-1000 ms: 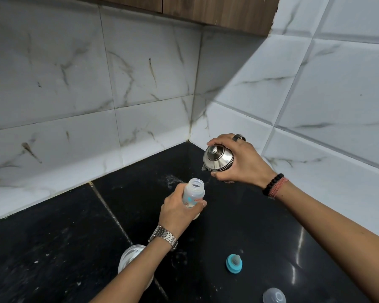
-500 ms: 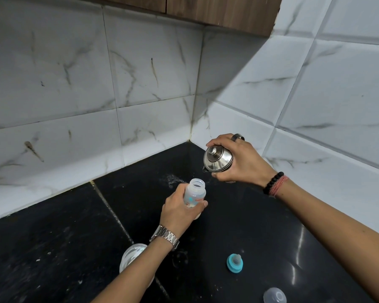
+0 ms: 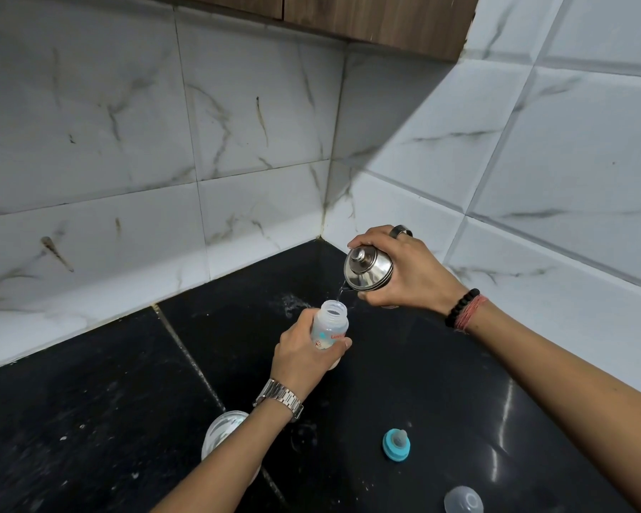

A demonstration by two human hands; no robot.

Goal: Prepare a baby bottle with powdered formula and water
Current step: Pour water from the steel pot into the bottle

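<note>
Steel kettle [image 3: 368, 269], small and lidded, sits tipped in the right hand [image 3: 409, 270], whose fingers wrap its body from above with the thumb underneath; a thin stream of water [image 3: 340, 292] falls from its spout. Just below and to the left, the left hand [image 3: 302, 355] grips the clear baby bottle [image 3: 330, 325] around its lower half, holding it nearly upright above the black bench [image 3: 404, 364] (mouth open, right under the stream). Both forearms reach in from the lower edge, hands close but not touching. On the bench nearer the person lie a teal nipple ring [image 3: 396, 444] and a clear cap [image 3: 463, 500].
</note>
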